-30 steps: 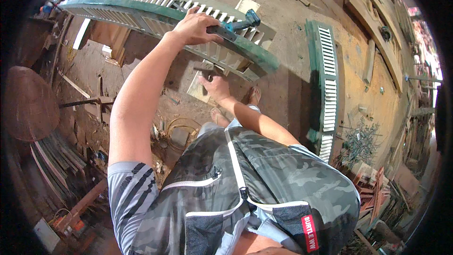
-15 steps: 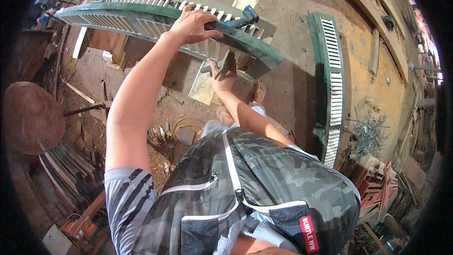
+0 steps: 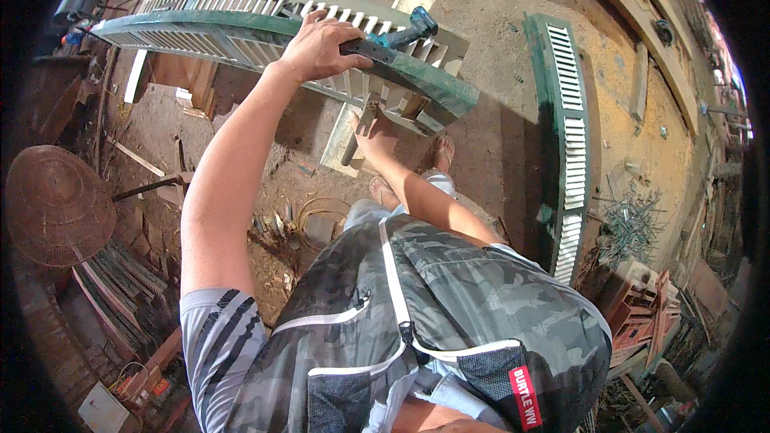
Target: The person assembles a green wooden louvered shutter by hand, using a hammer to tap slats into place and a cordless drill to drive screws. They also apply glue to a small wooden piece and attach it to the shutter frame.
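Observation:
In front of me a long green louvered shutter (image 3: 200, 22) with pale slats stands on its edge. My left hand (image 3: 322, 46) is closed over its top rail near the right end, thumb on the near side. Lower down, on the near side of the shutter, my right hand (image 3: 375, 143) is closed round a hammer-like tool (image 3: 368, 115) with a dark upper part. Part of its grip is hidden by my fingers. A blue and black cordless power tool (image 3: 413, 30) rests behind the rail, right of my left hand.
Another green louvered shutter (image 3: 553, 96) stands to the right. Beyond it lie long timber planks (image 3: 642, 40) and a heap of thin scraps (image 3: 634, 220). A woven round hat (image 3: 60, 204) and stacked strips (image 3: 120, 289) are at left. A pale board (image 3: 340, 148) lies near my feet.
My right hand has moved slightly down and left, and the tool in it has turned more upright. My left hand keeps its hold on the rail.

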A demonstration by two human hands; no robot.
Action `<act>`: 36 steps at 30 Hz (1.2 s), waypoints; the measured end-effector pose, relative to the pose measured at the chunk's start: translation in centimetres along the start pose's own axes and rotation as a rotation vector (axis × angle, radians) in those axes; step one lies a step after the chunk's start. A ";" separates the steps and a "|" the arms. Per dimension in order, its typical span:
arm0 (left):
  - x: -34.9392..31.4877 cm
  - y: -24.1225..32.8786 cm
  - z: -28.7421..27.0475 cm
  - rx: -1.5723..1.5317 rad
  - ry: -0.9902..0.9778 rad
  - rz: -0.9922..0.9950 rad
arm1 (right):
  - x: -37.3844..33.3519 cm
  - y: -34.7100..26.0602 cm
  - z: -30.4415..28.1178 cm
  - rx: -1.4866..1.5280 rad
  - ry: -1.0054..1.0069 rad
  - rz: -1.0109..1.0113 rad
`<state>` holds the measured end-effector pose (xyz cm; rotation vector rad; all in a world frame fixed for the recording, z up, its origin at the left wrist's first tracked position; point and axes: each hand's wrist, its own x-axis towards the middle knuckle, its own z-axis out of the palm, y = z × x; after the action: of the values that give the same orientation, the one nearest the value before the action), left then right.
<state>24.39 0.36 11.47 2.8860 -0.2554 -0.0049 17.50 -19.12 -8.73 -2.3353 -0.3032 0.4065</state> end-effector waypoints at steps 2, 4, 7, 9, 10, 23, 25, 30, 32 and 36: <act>-0.4 0.2 0.1 -0.011 0.014 0.005 | 0.1 -0.8 -0.8 0.002 -0.134 0.094; -0.5 0.6 -0.5 -0.018 -0.012 -0.001 | -0.3 -1.6 -2.0 0.064 -0.137 0.094; -0.7 0.4 -0.5 -0.015 -0.022 0.006 | -0.3 -1.7 -2.6 0.104 -0.130 0.052; -0.4 0.3 -0.7 -0.013 -0.065 0.006 | -0.5 -1.5 -2.7 0.123 -0.105 0.004; -0.3 0.3 -0.8 -0.012 -0.087 0.006 | -0.9 -1.4 -2.7 0.140 -0.084 -0.023; -1.9 1.0 -0.4 0.041 0.072 0.012 | -1.9 -0.4 -3.2 0.208 -0.209 0.184; -1.6 1.3 -0.7 0.038 0.044 -0.007 | -1.5 0.8 -1.5 0.211 -0.090 0.159; -1.2 0.9 -0.6 0.012 -0.027 -0.036 | -2.2 2.0 -2.1 0.115 -0.171 0.008; -1.5 1.1 0.1 0.011 0.048 -0.023 | -3.3 3.0 -5.8 0.020 -0.276 -0.199; -1.6 1.3 0.7 -0.015 0.124 -0.043 | -6.0 6.0 -16.9 -0.112 -0.119 -0.609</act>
<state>22.61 -0.80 11.12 2.8625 -0.1690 0.1627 18.83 -35.99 -0.29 -2.1863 -1.0798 0.2270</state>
